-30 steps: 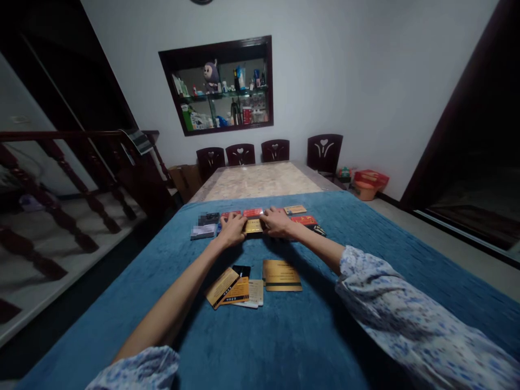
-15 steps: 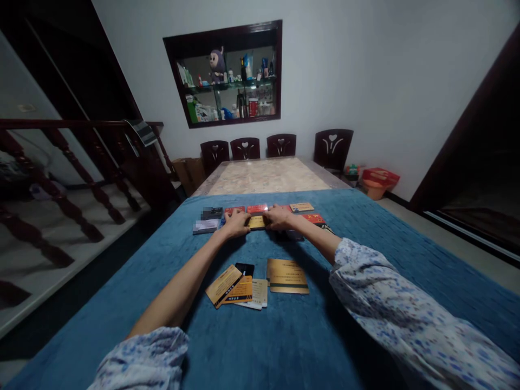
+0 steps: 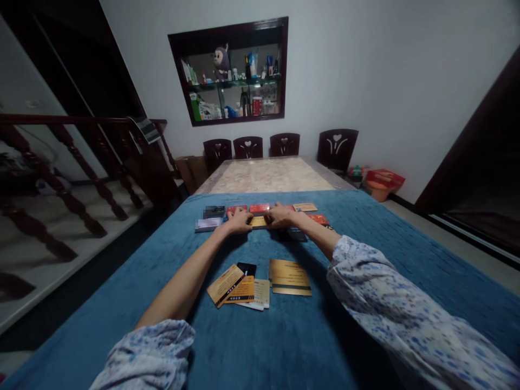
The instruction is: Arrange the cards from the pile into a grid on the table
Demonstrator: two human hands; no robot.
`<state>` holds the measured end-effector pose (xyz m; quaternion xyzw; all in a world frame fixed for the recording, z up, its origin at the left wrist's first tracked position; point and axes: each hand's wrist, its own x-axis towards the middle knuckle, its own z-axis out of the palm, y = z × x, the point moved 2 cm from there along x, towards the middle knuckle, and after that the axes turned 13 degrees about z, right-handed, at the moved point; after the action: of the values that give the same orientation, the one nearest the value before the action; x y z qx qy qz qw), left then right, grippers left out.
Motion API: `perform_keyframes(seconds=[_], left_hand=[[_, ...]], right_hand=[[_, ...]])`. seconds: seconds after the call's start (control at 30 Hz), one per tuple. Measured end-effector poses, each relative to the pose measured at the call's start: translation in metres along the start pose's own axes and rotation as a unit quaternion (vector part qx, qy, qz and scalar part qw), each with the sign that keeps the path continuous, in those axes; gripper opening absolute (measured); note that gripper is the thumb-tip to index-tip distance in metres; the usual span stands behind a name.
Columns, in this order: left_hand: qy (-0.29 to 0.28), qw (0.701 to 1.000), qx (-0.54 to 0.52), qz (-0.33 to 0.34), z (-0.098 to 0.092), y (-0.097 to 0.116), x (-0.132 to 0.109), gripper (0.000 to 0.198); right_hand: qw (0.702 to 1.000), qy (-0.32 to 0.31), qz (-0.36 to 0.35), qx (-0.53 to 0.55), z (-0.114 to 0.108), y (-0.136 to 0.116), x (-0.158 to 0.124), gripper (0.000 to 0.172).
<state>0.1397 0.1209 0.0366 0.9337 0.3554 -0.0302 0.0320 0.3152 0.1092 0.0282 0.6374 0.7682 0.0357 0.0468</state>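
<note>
A small stack of gold cards [image 3: 259, 222] lies between my hands on the blue cloth [image 3: 239, 346]. My left hand [image 3: 239, 221] presses its curled fingers against the stack's left end. From the other side, my right hand [image 3: 280, 216] grips the right end, its fingertips partly hidden. Red cards [image 3: 259, 208] sit just behind the gold stack. To the left are dark cards [image 3: 217, 211] and a pale stack [image 3: 208, 223], both partly blurred out. Beyond my right hand are a tan card [image 3: 305, 207] and red cards [image 3: 319, 219]; dark cards [image 3: 294, 235] show under my wrist.
Nearer me, orange and gold cards [image 3: 239, 290] fan over white and black ones. Beside them lie larger gold cards [image 3: 291, 279]. The bare tabletop [image 3: 266, 174] stretches back to dark chairs [image 3: 284, 144]. A wooden railing [image 3: 73, 122] runs along the left.
Both hands stay at the ends of the gold stack, with hardly any movement. The whole view has shifted slightly as the head moved.
</note>
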Motion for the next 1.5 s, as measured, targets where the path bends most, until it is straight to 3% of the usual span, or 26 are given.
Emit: perform_keyframes(seconds=[0.43,0.67,0.97,1.1,1.27,1.5], left_hand=[[0.001,1.0,0.003,0.013,0.001,0.001,-0.002,0.044],[0.061,0.998,0.013,0.028,-0.003,0.004,-0.015,0.053],[0.144,0.989,0.013,0.029,-0.006,0.012,-0.061,0.045],[0.163,0.986,0.017,0.028,-0.005,0.014,-0.083,0.041],[0.199,0.979,0.026,0.021,0.002,0.02,-0.114,0.036],[0.221,0.975,0.021,0.019,0.018,0.035,-0.156,0.029]], right_hand=[[1.0,-0.008,0.009,0.015,0.0,0.001,0.0,0.025],[1.0,0.008,0.023,0.018,-0.01,0.0,-0.014,0.046],[0.994,0.093,-0.022,0.061,-0.027,-0.014,-0.038,0.042],[0.987,0.121,-0.047,0.095,-0.029,-0.026,-0.049,0.027],[0.972,0.169,-0.096,0.131,-0.026,-0.045,-0.066,0.02],[0.956,0.179,-0.166,0.16,-0.023,-0.072,-0.09,0.019]])
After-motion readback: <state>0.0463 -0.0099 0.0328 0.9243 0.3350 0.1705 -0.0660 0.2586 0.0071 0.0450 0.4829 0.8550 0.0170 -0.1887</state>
